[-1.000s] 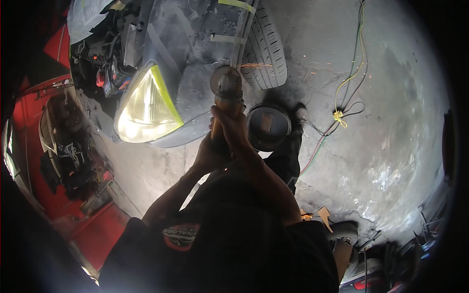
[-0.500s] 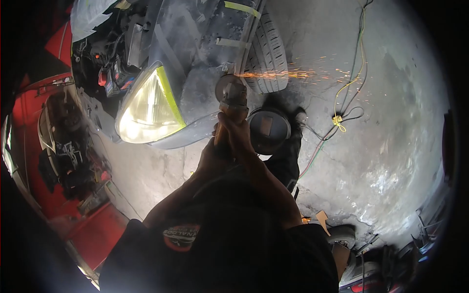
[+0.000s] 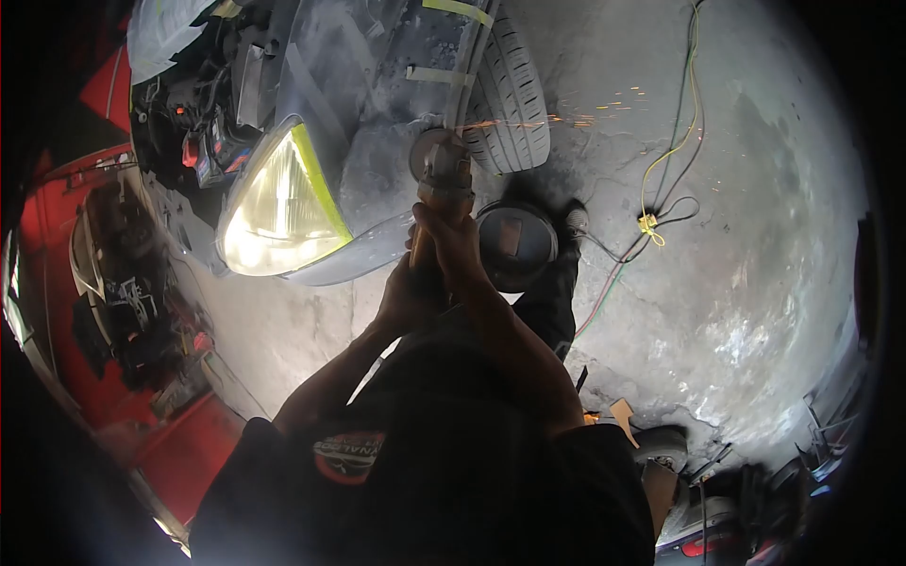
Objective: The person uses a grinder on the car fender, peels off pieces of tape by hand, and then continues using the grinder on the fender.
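My left hand point(image 3: 408, 291) is wrapped round the rear of an angle grinder point(image 3: 447, 179), low on its body. Further forward, my right hand point(image 3: 455, 247) grips the same tool just behind its head. The grinder's round disc point(image 3: 429, 154) is at the edge of a grey car fender point(image 3: 387, 151) with strips of tape on it. A thin stream of orange sparks point(image 3: 585, 120) flies to the right across the tire point(image 3: 510, 104). Left of the grinder is a lit headlight point(image 3: 283, 212) with yellow-green tape along its edge.
A round dark object point(image 3: 516, 247) with a square patch lies right of my hands. Cables point(image 3: 647, 224) with a yellow connector cross the concrete floor point(image 3: 755, 283). A red car point(image 3: 189, 453) with an exposed engine bay stands left. Assorted parts and a wheel point(image 3: 661, 451) lie lower right.
The spark stream has become thinner and sparser. The whole view has shifted slightly, so car, tire and cables appear a little further left. Both hands still hold the grinder.
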`<act>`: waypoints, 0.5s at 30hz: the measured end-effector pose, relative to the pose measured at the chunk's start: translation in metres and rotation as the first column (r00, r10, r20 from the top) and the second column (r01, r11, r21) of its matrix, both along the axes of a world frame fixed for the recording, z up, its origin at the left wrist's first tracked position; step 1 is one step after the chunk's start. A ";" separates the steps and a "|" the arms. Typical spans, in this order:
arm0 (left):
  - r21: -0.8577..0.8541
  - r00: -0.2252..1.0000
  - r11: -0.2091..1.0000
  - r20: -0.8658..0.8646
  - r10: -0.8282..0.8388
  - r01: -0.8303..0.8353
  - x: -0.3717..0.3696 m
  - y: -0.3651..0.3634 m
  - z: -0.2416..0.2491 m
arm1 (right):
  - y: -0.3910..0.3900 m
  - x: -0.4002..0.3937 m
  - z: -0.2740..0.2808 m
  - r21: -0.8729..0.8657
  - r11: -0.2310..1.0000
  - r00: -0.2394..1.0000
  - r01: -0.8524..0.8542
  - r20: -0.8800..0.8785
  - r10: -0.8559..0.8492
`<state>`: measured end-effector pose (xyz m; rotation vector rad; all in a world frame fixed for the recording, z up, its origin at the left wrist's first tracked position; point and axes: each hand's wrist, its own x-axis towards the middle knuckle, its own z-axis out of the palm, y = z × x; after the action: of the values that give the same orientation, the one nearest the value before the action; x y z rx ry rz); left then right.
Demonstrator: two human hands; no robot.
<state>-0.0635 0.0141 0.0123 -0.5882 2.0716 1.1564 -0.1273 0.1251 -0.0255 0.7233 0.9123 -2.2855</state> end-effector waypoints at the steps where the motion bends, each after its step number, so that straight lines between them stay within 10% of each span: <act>1: 0.021 0.999 0.999 0.005 0.032 -0.032 0.002 0.000 -0.001 | 0.001 -0.003 0.001 0.009 1.000 1.000 -0.005 0.000 0.005; 15: 0.045 0.995 0.994 0.017 0.096 -0.097 -0.010 -0.002 0.009 | -0.005 -0.012 0.010 0.065 0.998 0.998 -0.014 -0.054 0.018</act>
<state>-0.0731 0.0118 0.0211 -0.6796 2.0182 1.2470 -0.1390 0.1201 -0.0156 0.6814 1.0176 -2.2810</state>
